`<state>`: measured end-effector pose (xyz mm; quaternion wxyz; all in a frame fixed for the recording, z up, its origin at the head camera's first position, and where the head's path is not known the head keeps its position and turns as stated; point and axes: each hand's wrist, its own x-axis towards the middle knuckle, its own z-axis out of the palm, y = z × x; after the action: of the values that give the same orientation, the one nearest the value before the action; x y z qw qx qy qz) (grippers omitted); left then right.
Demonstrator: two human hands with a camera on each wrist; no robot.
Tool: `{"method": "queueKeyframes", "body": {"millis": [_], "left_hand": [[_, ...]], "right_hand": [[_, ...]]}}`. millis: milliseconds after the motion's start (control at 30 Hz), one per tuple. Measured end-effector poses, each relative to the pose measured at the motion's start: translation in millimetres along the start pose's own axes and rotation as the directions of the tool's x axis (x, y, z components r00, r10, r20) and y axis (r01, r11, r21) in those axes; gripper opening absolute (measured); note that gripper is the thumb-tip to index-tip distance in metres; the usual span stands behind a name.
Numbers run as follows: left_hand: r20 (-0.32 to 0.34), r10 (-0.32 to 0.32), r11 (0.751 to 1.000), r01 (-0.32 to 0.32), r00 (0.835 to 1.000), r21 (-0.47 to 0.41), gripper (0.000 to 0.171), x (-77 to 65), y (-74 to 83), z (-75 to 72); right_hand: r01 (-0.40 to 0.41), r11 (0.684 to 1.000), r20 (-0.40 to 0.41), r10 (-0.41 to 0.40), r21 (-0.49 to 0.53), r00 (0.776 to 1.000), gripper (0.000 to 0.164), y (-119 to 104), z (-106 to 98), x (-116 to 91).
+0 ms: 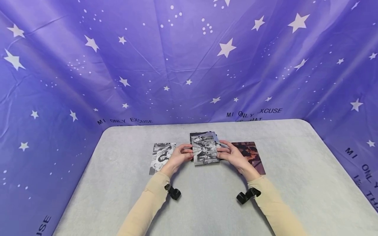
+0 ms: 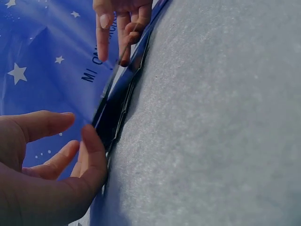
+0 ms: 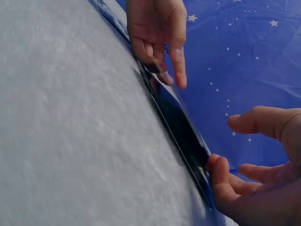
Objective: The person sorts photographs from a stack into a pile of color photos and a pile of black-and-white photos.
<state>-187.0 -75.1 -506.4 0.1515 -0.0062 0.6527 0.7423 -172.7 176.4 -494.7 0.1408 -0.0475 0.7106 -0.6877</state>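
Black-and-white top card (image 1: 205,150), printed with a crowd of figures, held at both side edges above the grey bench (image 1: 206,206). At the left edge of the top card, the left hand (image 1: 178,158), holding that edge with bent fingers; at the right edge, the right hand (image 1: 235,158), holding on in much the same way. Under the top card, unevenly overlapped: a dark card (image 1: 193,134) jutting out at the far left corner, a bluish card (image 1: 216,137) at the far right one. Left of the top card and apart from it, flat on the bench, a monochrome card (image 1: 158,159), partly covered by the left hand. Right of the top card, also apart, a dark reddish card (image 1: 256,159), partly behind the right hand. Nearer the person than the top card, pale sleeves (image 1: 149,198) with black wrist devices (image 1: 174,193). Beyond the top card, a purple backdrop (image 1: 177,42) with white stars and black lettering.
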Motion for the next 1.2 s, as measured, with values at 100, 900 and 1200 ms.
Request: {"method": "queueKeyframes", "body": {"millis": [100,900,1200], "left_hand": [[-0.001,0.01,1.0,-0.01,1.0,-0.016,0.044,-2.4,-1.3,-1.9],[-0.02,0.028,0.992,-0.03,0.999,-0.12,0.048,-17.3,-5.2,-26.7],[-0.022,0.047,0.994,-0.049,0.999,-0.101,0.049,-24.3,-1.1,-43.3]], "right_hand": [[0.013,1.0,-0.012,-0.013,-0.016,1.0,0.067,0.2,5.3,0.9],[0.043,0.997,-0.056,-0.046,-0.057,0.997,0.052,1.0,42.7,3.8],[0.063,0.996,-0.043,-0.066,-0.062,0.997,0.052,-1.8,59.6,8.0]]}}
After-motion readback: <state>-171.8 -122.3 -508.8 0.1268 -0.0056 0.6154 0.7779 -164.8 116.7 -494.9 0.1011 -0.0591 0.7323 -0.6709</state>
